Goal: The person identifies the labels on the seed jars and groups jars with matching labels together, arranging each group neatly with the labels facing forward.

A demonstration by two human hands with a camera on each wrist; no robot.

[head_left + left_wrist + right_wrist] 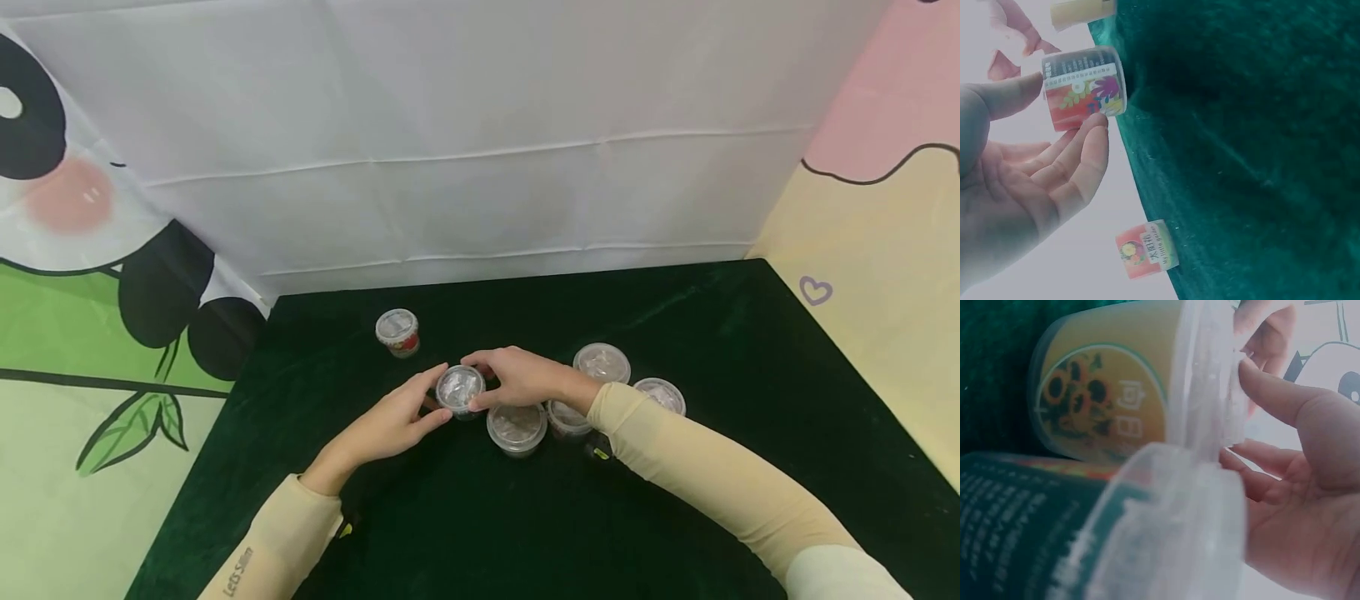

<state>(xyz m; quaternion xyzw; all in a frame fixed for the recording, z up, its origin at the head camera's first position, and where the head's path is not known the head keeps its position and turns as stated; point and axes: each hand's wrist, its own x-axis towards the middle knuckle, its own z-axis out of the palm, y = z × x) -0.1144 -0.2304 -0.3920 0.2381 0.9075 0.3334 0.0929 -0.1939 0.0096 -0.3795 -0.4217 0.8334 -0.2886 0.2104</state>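
Observation:
A small clear-lidded cup (461,390) is between both hands at the middle of the table. My left hand (392,421) holds it from the left, thumb near and fingers on the far side. From the right, my right hand (517,375) grips its rim with thumb and fingers. The left wrist view shows a red label with flowers on this cup (1085,90). Close under my right hand sits a wider lidded cup (517,427). A yellow cup (1104,381) with sunflowers and a dark green cup (1035,519) fill the right wrist view.
Beside and behind my right forearm stand more lidded cups (602,361), partly hidden by the sleeve. One cup (398,332) with a red label stands alone at the back left. Dark green cloth covers the table (450,517); a white curtain (465,200) hangs behind it.

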